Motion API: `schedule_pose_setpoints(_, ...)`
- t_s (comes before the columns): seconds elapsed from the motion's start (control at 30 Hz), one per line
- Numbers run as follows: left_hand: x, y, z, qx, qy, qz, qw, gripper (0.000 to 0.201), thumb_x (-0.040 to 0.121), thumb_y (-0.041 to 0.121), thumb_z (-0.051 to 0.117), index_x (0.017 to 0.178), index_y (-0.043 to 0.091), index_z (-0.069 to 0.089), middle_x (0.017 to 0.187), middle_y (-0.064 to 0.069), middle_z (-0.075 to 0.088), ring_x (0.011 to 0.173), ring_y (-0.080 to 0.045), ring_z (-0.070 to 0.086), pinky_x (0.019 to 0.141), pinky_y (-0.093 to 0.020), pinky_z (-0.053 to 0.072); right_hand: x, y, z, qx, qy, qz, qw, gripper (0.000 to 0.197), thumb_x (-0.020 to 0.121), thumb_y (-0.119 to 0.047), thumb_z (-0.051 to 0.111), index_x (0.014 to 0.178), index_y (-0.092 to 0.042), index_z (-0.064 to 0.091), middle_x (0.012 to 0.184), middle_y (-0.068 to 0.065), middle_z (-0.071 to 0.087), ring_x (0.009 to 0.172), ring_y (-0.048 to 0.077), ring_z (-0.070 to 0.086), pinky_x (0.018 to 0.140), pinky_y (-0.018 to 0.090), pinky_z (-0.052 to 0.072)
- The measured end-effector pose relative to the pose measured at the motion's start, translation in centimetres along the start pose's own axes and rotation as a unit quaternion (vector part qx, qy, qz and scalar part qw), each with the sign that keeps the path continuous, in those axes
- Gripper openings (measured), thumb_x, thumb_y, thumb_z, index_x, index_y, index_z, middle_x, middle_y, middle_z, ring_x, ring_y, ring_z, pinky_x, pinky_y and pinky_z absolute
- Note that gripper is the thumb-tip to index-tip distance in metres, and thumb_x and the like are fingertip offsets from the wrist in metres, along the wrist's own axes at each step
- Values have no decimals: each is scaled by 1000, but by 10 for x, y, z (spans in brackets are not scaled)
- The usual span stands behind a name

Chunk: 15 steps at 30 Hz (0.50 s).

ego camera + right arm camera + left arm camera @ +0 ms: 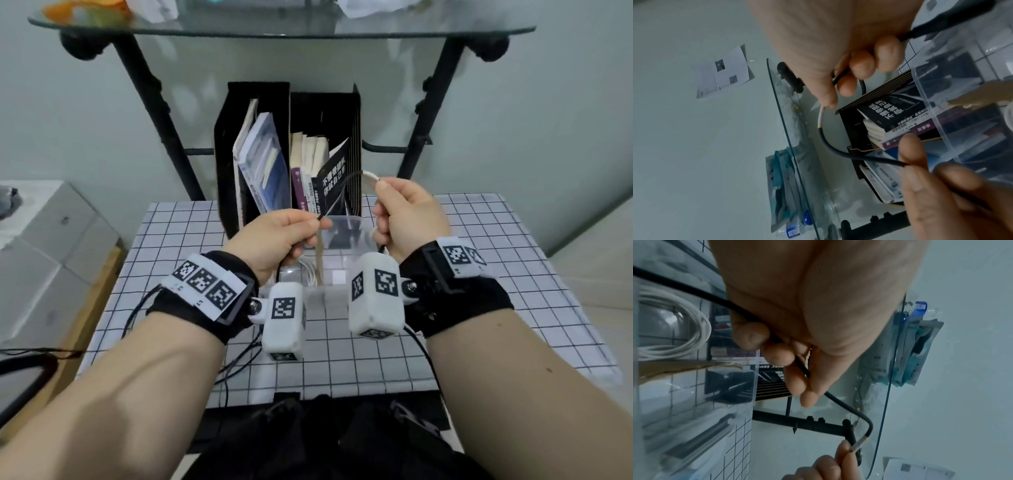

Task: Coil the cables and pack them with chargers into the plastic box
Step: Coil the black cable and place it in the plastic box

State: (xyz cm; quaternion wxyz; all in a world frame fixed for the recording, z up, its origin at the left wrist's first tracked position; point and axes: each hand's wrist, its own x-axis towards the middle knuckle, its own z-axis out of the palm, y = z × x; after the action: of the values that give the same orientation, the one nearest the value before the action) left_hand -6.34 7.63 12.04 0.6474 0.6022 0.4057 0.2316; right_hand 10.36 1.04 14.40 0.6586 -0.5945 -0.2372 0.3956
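Both hands up over the clear plastic box (337, 236) – L hand (274, 236) pinches the black cable (337, 193) btwn thumb & forefinger, other fingers curled round it. R hand (407, 216) grips the cable's white-sleeved end (370, 176), fingers closed. White cable (684, 327) lies coiled in the box.

Dim bluish wrist views, blurred, wide-angle edges
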Motion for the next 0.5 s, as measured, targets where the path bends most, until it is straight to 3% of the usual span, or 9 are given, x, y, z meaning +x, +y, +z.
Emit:
schedule_pose_setpoints(0.17, 4, 6, 22, 6, -37, 27, 999, 18, 95, 18, 52, 98, 20, 70, 65, 6, 56, 50, -6, 41, 51, -21, 30, 4, 12, -21, -6, 1, 24, 1000, 8, 93, -15, 57, 88, -16, 64, 51, -4, 50, 40, 10, 32, 36, 18, 24)
schedule_pose_setpoints(0.3, 8, 13, 31, 12, -54, 53, 997, 18, 94, 16, 53, 90, 20, 70, 63, 7, 57, 51, -6, 42, 50, -18, 34, 6, 18, -30, -7, 4, 40, 999, 8, 92, -17, 60, 86, -14, 65, 52, -4, 52, 41, 11, 32, 37, 18, 25)
schedule_pose_setpoints(0.5, 22, 17, 32, -96, 24, 46, 994, 19, 96, 14, 49, 89, 13, 66, 60, 5, 52, 46, -5, 41, 44, -17, 31, 8, 24, -33, -16, -18, 58, 998, 16, 92, -20, 57, 85, -8, 65, 57, 2, 51, 46, 14, 38, 45, 25, 32)
